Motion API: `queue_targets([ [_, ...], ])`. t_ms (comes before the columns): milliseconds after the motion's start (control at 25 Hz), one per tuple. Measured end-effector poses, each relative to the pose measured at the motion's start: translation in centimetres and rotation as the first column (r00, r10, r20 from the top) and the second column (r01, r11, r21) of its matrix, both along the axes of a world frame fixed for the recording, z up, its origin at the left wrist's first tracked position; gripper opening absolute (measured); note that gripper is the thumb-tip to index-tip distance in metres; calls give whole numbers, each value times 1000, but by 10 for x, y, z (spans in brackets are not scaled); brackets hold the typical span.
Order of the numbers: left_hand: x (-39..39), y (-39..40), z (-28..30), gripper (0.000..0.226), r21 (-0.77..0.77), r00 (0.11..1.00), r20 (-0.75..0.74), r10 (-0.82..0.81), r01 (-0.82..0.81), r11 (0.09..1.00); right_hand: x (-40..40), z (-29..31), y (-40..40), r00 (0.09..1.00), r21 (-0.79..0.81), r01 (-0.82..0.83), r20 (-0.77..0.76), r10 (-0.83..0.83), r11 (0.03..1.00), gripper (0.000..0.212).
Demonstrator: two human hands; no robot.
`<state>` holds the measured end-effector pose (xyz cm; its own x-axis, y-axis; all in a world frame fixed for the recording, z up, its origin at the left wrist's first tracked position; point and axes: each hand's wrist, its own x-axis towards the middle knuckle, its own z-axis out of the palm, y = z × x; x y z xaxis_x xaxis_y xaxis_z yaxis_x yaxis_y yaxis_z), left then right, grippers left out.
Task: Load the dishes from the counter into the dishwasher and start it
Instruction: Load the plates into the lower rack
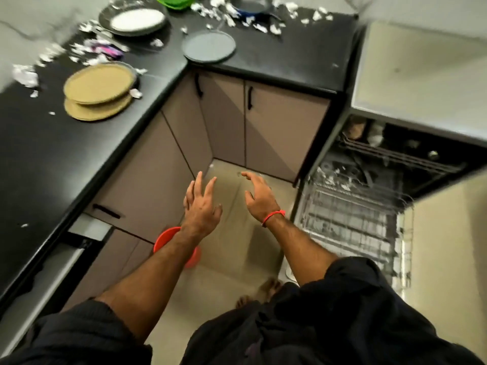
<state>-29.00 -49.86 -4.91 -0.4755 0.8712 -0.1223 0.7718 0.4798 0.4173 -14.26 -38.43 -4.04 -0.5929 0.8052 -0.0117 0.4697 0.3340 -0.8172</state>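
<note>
Single head-worn view, looking forward and steeply down from above; surface (39,159) left and far, open dishwasher (369,206) right, floor (237,246) near.

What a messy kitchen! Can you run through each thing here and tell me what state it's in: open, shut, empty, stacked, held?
Dishwasher door: open, folded down.
Lower rack: pulled out, nearly empty.
Tan plates: stacked on the counter, not loaded.
Grey plate: flat at the counter's corner edge.
White plate: resting on a dark plate.
Cabinet doors: shut.
Left hand: empty, fingers spread.
Right hand: empty, fingers loosely curled.
</note>
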Motion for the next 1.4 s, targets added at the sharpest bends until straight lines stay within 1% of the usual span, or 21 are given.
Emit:
queue_targets([
  [120, -30, 12, 24, 81, 53, 994, -52, 97, -95, 994, -52, 25, 25, 994, -4, -54, -95, 53, 999, 50],
  [200, -54, 24, 37, 80, 85, 986, -81, 143, -136, 987, -88, 35, 45, 984, 2, -71, -161, 70, 997, 46],
  [280, -83, 41, 47, 80, 125, 969, -103, 226, -213, 969, -130, 42, 69, 973, -1, -98, -212, 95, 995, 45],
  [400, -126, 70, 56, 80, 151, 944, -103, 315, -298, 943, -187, 52, 106, 945, 3, -166, -285, 160, 986, 45],
  [480, -154, 96, 62, 79, 159, 920, -63, 386, -372, 914, -222, 62, 138, 932, 7, -205, -305, 197, 979, 46],
  [560, -173, 117, 70, 78, 163, 894, -34, 447, -436, 885, -249, 69, 167, 916, 5, -267, -308, 256, 964, 46],
  [640, -195, 142, 80, 75, 162, 880, -65, 471, -456, 875, -275, 78, 199, 900, 17, -316, -310, 306, 948, 46],
  [760, -226, 174, 92, 66, 170, 823, -44, 567, -553, 816, -310, 81, 240, 885, -20, -362, -320, 337, 932, 44],
  [880, -251, 185, 95, 60, 187, 789, -77, 610, -589, 786, -337, 76, 253, 873, -88, -415, -321, 369, 905, 43],
  [1040, -284, 180, 91, 54, 163, 730, -81, 678, -661, 732, -372, 65, 254, 832, -89, -518, -285, 476, 851, 44],
  [1240, -329, 175, 73, 44, 145, 715, -88, 694, -680, 719, -406, 62, 258, 785, -83, -607, -220, 580, 790, 47],
  [1320, -350, 178, 63, 44, 128, 730, -94, 677, -665, 736, -416, 60, 266, 764, -55, -638, -170, 622, 768, 47],
  [1400, -371, 184, 59, 47, 111, 748, -107, 655, -645, 756, -425, 56, 272, 774, -65, -628, -148, 615, 775, 47],
])
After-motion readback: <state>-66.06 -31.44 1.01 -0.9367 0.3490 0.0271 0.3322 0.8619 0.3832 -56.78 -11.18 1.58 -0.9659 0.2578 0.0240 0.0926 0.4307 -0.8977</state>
